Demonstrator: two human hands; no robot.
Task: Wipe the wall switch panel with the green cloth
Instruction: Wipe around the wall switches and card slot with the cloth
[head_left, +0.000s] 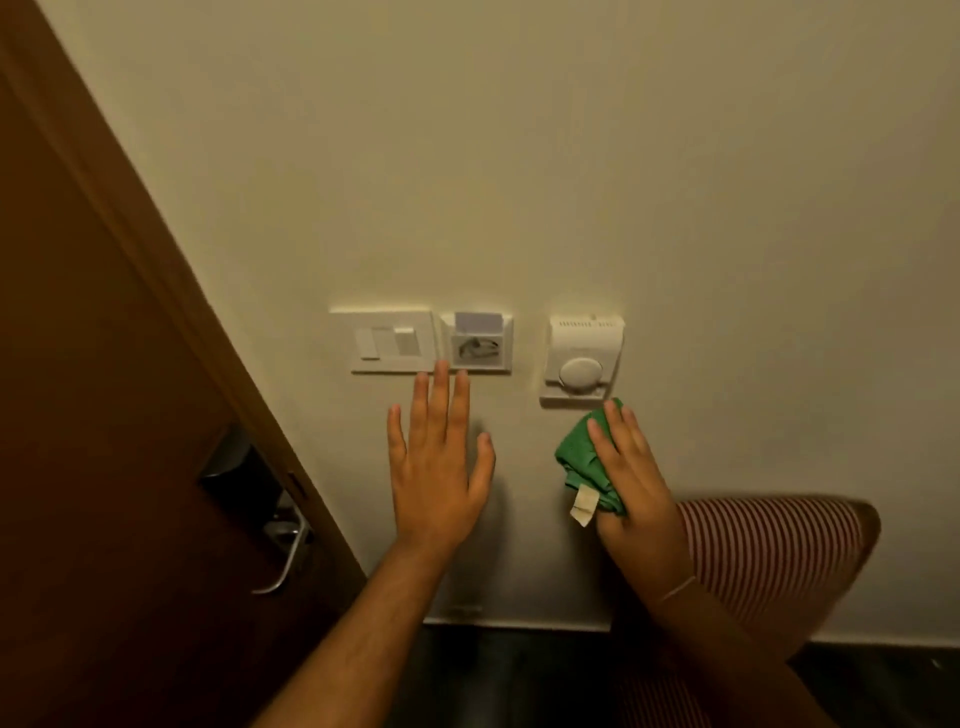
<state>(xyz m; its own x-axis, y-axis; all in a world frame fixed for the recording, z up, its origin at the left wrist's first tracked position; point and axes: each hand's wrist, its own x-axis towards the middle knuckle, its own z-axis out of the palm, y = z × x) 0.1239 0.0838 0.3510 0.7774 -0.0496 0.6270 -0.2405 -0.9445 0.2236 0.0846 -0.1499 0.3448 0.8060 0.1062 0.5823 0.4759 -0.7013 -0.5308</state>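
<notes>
White rectangular wall switch panel (392, 341) with pale rocker switches, mounted on the cream wall (519, 156), just beside the brown wooden door frame (171, 291). Touching its right edge, a white square key-card holder (480, 343) with a pale card (475, 321) standing in its top slot. Well apart to the right, a white thermostat box (583, 359) with a round dial and a vented top.

Crumpled green cloth (579, 457) with a small beige label (583, 505) hanging from its lower edge, pressed flat against the wall just below the thermostat box, well to the right of the switch panel and not touching it. Right hand (631, 478) laid over the cloth, fingers (613, 421) extended and pinning it to the wall, thumb side gathering the lower folds; a thin band (678, 590) around the wrist.

Left hand (439, 467) released and empty, palm flat toward the wall with fingers spread, middle fingertips reaching the lower edge where switch panel and card holder meet.

At far left, dark brown wooden door (78, 415) with a metal lever handle (288, 558). At lower right, a red-and-white striped cushioned seat (769, 551) against the wall, above dark floor (493, 670)
</notes>
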